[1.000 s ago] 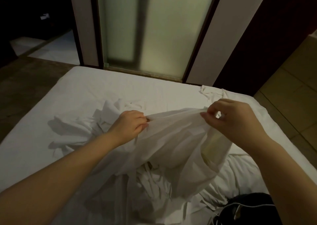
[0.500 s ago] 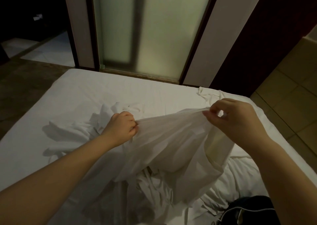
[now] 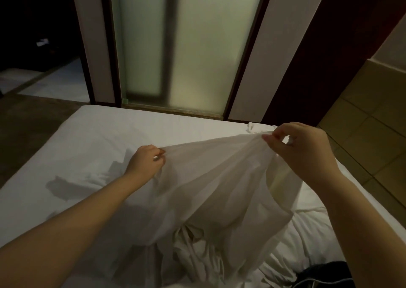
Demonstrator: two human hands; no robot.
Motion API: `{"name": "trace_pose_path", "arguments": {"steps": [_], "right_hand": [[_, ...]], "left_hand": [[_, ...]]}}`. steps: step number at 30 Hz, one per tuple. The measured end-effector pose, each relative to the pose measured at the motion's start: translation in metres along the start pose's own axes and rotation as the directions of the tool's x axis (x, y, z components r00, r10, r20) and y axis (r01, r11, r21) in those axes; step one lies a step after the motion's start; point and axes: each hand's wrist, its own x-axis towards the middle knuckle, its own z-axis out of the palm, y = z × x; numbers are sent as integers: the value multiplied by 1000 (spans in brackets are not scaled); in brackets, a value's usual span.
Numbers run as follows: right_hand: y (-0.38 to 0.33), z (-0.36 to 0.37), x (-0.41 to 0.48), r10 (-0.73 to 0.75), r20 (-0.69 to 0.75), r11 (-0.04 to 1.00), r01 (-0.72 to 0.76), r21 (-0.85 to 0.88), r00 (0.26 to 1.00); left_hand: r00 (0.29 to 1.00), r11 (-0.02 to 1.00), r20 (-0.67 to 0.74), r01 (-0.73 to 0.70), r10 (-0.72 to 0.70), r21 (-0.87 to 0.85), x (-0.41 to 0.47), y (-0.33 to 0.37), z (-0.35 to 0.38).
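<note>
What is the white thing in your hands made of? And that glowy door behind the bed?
The white cloth looks like thin fabric, maybe cotton: matte, draping in soft creases. The door panel looks like frosted glass: light glows through, blurred.

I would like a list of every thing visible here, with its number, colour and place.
cloth: one, white, lifted over the bed, lower part bunched
bed: one, white, centre
glass door: one, frosted pale green, behind the bed
tiles: many, tan, right of the bed
black item: one, black with a white line, bottom right
left hand: one, grips the cloth's edge
right hand: one, pinches the cloth's edge
</note>
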Motion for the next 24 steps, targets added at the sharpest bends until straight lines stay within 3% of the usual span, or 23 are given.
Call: {"name": "trace_pose_path", "arguments": {"steps": [3,7,11,15,19,24], "right_hand": [[-4,2,3,-11,-3,1000,11,14,1000],[-9,5,7,-24,-4,999,24,23,1000],[-9,4,10,-13,4,1000,13,24,1000],[-5,0,8,3,-1,1000,-3,7,1000],[-5,-1,1,27,-1,999,-27,21,1000],[1,-5,-3,90,12,994,-90,57,996]], "left_hand": [[1000,998,-24,-2,3,62,-6,6,3],[983,949,-75,-142,169,282,-13,14,8],[964,934,-138,-174,226,311,-19,14,7],[968,945,-166,-130,186,298,-23,-1,2],[979,975,-176,-69,107,209,-27,-5,-1],[996,995,-85,-35,27,-91,-26,-4,-2]]}}
